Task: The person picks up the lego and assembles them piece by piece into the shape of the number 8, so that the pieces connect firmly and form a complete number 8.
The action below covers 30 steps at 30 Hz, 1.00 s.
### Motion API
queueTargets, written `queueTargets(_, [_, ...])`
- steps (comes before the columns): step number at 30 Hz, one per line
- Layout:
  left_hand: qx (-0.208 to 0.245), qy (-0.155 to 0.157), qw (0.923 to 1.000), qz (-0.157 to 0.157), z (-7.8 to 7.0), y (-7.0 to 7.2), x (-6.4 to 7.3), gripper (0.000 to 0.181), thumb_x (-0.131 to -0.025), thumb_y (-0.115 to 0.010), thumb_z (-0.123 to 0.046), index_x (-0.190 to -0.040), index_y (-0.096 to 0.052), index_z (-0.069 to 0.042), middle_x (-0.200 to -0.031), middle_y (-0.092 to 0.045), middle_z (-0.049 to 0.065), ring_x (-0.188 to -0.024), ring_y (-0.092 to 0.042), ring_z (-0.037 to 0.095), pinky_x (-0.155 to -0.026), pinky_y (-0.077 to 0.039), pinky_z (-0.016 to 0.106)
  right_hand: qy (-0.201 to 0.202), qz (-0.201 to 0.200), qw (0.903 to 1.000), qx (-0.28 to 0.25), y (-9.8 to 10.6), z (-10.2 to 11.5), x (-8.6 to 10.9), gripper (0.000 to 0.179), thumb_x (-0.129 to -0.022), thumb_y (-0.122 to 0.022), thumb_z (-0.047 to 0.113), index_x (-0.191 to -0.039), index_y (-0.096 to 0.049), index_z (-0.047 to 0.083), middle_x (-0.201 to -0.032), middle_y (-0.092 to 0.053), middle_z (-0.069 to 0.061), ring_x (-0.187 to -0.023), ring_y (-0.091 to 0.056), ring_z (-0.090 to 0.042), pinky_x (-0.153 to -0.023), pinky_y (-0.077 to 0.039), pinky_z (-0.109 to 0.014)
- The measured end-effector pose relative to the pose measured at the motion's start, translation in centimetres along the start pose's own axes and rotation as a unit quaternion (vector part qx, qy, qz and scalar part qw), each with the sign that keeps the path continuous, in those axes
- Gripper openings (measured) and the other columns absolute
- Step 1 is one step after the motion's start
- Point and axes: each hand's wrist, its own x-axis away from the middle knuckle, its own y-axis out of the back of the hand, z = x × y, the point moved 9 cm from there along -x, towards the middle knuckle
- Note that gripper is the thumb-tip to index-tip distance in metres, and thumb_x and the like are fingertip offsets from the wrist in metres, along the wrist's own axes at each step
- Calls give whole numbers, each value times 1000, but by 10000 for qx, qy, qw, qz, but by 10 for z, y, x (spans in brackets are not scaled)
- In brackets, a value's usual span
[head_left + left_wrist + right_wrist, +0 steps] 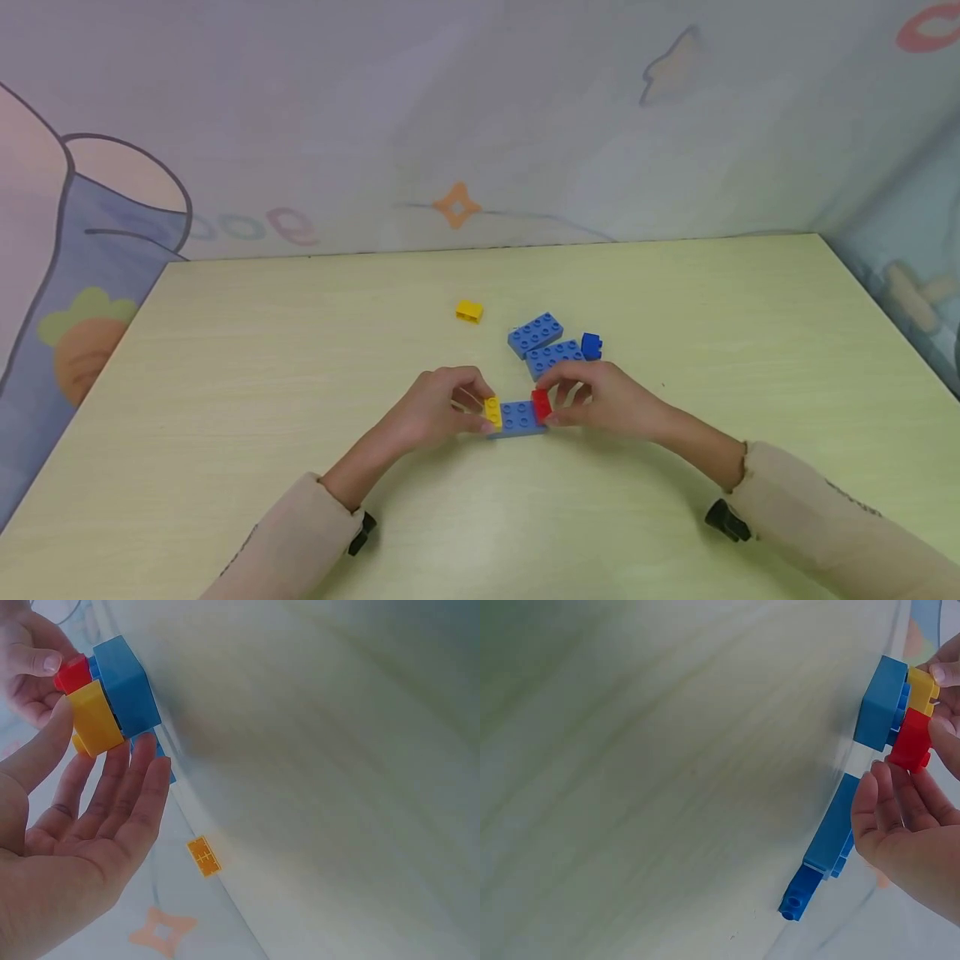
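A blue eight-stud toy brick (517, 419) lies studs up near the middle of the table. On its left end sits a yellow brick (492, 412), which my left hand (447, 406) pinches between thumb and fingers. At the right end is a red brick (542, 406), pinched by my right hand (603, 400). In the left wrist view the yellow brick (94, 718) is beside the blue one (129, 686). The right wrist view shows the red brick (911, 740) against the blue brick's studs; whether it is fully pressed down I cannot tell.
Beyond my right hand lie two more blue bricks, one angled (536, 334) and one nearer (553, 358). A small dark blue brick (592, 346) touches or nearly touches the nearer one. Farther back, a loose yellow brick (469, 312) rests on the table (300, 350).
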Motion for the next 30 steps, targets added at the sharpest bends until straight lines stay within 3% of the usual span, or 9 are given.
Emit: queueTargets(30, [41,103,9999,-6,0,0,0,22,-75,-74,-9,-93,-61,-9,-92,-64,-1,-90,-59,19,-76,-49,28,178,-42,9998,-108,-4,0,-1,28,-78,-72,8,-104,-62,1,-91,-61,-3,-79,-57,-18,-68,-51,-28])
